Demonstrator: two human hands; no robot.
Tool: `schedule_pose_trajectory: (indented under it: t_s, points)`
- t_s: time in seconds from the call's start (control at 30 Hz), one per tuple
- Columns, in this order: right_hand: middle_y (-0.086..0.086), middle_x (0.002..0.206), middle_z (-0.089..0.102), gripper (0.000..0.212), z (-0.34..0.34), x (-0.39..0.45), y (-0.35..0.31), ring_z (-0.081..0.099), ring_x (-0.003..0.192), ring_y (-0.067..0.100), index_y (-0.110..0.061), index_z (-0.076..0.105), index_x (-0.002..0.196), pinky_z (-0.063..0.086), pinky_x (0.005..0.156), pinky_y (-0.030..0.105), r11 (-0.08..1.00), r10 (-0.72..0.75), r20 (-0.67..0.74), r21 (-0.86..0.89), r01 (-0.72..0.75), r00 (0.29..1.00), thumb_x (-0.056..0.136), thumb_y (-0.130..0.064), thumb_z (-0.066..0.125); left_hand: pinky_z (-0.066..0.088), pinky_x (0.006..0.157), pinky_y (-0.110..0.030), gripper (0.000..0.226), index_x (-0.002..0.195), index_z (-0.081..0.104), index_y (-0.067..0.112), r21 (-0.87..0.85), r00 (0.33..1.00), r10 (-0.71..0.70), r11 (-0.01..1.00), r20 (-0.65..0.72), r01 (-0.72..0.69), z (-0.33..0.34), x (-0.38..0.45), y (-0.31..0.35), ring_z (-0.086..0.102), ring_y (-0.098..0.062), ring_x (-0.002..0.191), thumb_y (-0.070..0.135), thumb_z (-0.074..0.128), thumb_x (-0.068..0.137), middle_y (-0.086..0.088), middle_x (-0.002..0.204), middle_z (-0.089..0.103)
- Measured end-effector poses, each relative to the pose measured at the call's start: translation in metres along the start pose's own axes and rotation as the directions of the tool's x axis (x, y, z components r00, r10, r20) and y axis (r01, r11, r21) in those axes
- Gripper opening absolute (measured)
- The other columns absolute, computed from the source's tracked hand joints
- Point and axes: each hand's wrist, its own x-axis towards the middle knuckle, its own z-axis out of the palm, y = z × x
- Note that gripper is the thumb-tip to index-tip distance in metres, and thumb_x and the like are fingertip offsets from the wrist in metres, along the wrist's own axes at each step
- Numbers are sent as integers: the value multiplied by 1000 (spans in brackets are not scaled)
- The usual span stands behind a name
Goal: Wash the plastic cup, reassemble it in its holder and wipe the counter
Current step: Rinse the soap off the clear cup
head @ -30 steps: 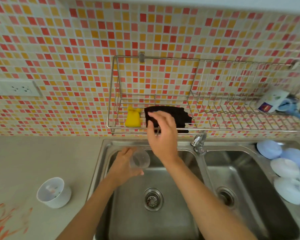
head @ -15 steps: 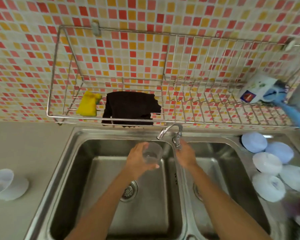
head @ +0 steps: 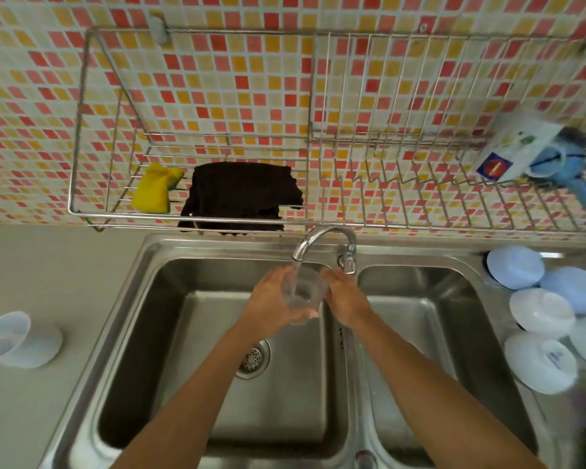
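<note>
Water is now running from the tap (head: 322,240) — both hands, left (head: 273,308) and right (head: 347,299), are gripping the clear cup (head: 301,294) beneath.

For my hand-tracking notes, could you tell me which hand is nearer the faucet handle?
Right. The right hand lies just below the faucet handle; the left hand grips the cup farther left.

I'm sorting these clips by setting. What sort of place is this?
Most likely a home kitchen: a steel double sink with a running faucet, a wire dish rack on a mosaic-tiled wall, and upturned bowls drying beside the sink.
</note>
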Motion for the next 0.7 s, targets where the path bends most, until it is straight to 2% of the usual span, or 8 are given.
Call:
schedule_pose_trajectory:
  t_s: [0.13,0.2,0.27,0.37,0.4,0.57,0.7]
  points:
    - [11,140,47,51,-4,1,1,43,129,30,-14,46,137,38,107,39,1000,-16,-31,10,17,999,89,-3,55,50,91,-29,75,118,51,34,-36,995,-45,998,-92,42,-2,3,-6,56,-5,106,43,88,52,14,115,57]
    - [11,139,49,51,-4,2,1,44,128,30,-14,47,138,38,107,38,1000,-19,-43,15,19,999,89,-2,55,51,92,-33,75,117,52,32,13,1000,-15,1000,-6,16,0,3,-3,57,-9,107,42,87,52,12,115,57]
    - [11,138,50,51,-4,3,3,45,128,29,-14,48,137,38,107,38,999,-25,-44,34,26,999,89,-1,54,49,91,-30,74,118,52,29,61,999,5,998,53,-8,5,1,1,56,-11,105,41,87,54,9,115,57]
    - [10,139,50,50,-7,2,3,45,128,29,-13,49,136,38,107,37,998,-23,-50,61,26,998,89,-1,55,48,74,-19,63,108,50,36,13,999,-27,1000,-32,28,1,3,4,57,-2,91,37,88,57,13,102,58]
    - [10,139,50,50,-7,2,3,46,128,29,-13,50,136,39,107,37,998,-22,-55,65,26,998,88,-1,55,49,73,-19,61,104,49,40,-10,997,-35,999,-62,35,-2,5,5,56,1,90,38,87,57,15,101,57]
    - [12,135,53,47,-8,3,1,49,124,29,-13,53,133,41,105,38,997,-14,-55,79,18,998,87,0,56,52,83,-26,72,113,51,34,51,1000,-22,998,-1,23,-4,3,3,58,-7,97,43,88,52,16,105,56]
    - [14,131,56,45,-9,2,-3,51,120,29,-10,54,131,43,102,37,998,-8,-86,66,14,996,87,1,58,52,84,-28,73,114,50,32,41,998,-28,999,-62,31,-3,-1,-8,59,-8,98,47,87,53,12,106,59]
